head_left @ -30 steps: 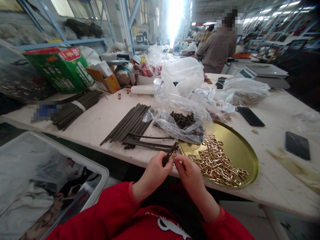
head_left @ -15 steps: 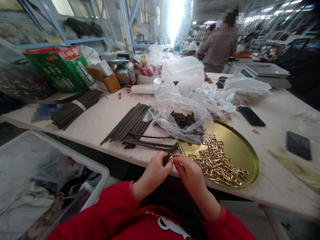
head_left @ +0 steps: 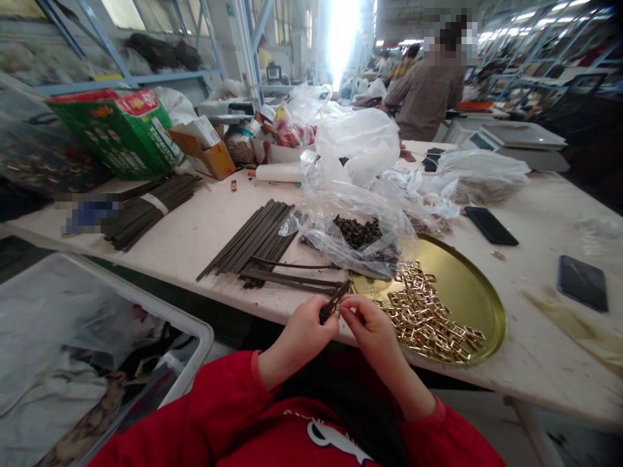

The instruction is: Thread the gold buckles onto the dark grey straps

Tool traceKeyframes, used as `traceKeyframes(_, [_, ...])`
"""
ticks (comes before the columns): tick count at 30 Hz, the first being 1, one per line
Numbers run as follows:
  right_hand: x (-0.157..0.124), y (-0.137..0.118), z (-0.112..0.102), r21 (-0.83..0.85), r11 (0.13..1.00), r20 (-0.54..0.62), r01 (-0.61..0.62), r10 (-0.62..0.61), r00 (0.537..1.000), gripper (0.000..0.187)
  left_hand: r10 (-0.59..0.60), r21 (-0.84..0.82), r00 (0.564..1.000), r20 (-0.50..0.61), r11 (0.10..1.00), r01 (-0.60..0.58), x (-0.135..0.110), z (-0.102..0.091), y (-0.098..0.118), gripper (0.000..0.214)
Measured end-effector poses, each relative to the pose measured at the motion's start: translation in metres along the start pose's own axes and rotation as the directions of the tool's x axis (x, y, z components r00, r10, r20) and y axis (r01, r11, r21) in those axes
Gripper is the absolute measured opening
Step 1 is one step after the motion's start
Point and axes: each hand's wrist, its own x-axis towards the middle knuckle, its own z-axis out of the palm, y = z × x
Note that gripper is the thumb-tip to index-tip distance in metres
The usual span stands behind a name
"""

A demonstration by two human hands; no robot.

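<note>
Your forearms (head_left: 275,363) angle inward; your left hand (head_left: 311,326) curls in a grip, just beside your right hand (head_left: 368,324), which apparently pinches.

The worktop (head_left: 189,243) is pale; a support leg (head_left: 530,428) stands below its near edge, at right. Beyond the far left edge: blue metal rack (head_left: 160,80), windows (head_left: 121,13) behind. Beyond the far edge: glaring light (head_left: 341,39), ceiling strip lights (head_left: 523,15).

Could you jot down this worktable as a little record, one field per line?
Left hand: grips a dark strip
Right hand: fingertips close to that strip; any grip unclear
Round tray: gold-coloured, holding many rectangular metal rings
Plastic bag: clear, with small dark pieces inside
Strip pile: dark, lying on the table, left of the bag
</note>
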Motion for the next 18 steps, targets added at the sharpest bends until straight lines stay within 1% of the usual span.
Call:
traceKeyframes(2, [0.0001, -0.0013, 0.0001, 0.035, 0.999, 0.022, -0.032, 0.032, 0.999, 0.011, -0.013, -0.014, 1.000, -0.001, 1.000, 0.013, 0.0001, -0.0003, 0.0008, 0.006])
traceKeyframes(3, [-0.0008, -0.0016, -0.0001, 0.018, 1.000, 0.019, -0.013, 0.012, 1.000, 0.011, -0.019, -0.028, 1.000, 0.002, 0.999, 0.019, 0.0002, -0.0004, 0.0009, 0.006])
traceKeyframes(5, [-0.0041, -0.0013, -0.0011, -0.064, 0.995, 0.008, 0.081, -0.081, 0.997, 0.012, -0.026, -0.057, 1.000, 0.009, 0.998, 0.026, 0.0003, -0.0002, 0.0003, 0.008])
traceKeyframes(7, [-0.0075, -0.0002, -0.0022, -0.151, 0.974, 0.024, 0.171, -0.169, 0.985, 0.016, -0.021, -0.085, 0.999, 0.025, 0.996, 0.023, 0.0004, 0.0003, -0.0013, 0.008])
traceKeyframes(9, [-0.0094, 0.0009, -0.0024, -0.171, 0.965, 0.038, 0.199, -0.196, 0.980, 0.018, -0.023, -0.104, 0.999, 0.033, 0.994, 0.027, 0.0006, 0.0006, -0.0028, 0.009])
traceKeyframes(11, [-0.0094, 0.0012, -0.0014, -0.116, 0.982, 0.018, 0.152, -0.151, 0.988, 0.014, -0.035, -0.112, 0.999, 0.041, 0.993, 0.039, 0.0012, 0.0001, -0.0031, 0.008])
traceKeyframes(13, [-0.0081, 0.0005, 0.0003, -0.016, 0.999, 0.001, 0.045, -0.045, 0.999, 0.009, -0.049, -0.102, 0.997, 0.055, 0.993, 0.054, 0.0024, -0.0014, -0.0017, 0.008])
traceKeyframes(15, [-0.0062, -0.0007, 0.0017, 0.078, 0.996, 0.004, -0.048, 0.048, 0.999, 0.007, -0.053, -0.089, 0.996, 0.078, 0.994, 0.060, 0.0040, -0.0033, 0.0007, 0.010])
traceKeyframes(16, [-0.0052, -0.0014, 0.0020, 0.112, 0.991, 0.008, -0.073, 0.072, 0.997, 0.007, -0.055, -0.088, 0.994, 0.089, 0.994, 0.063, 0.0047, -0.0042, 0.0019, 0.010])
traceKeyframes(18, [-0.0032, -0.0027, 0.0013, 0.161, 0.983, 0.012, -0.084, 0.083, 0.996, 0.006, -0.063, -0.112, 0.989, 0.131, 0.991, 0.078, 0.0059, -0.0055, 0.0042, 0.008])
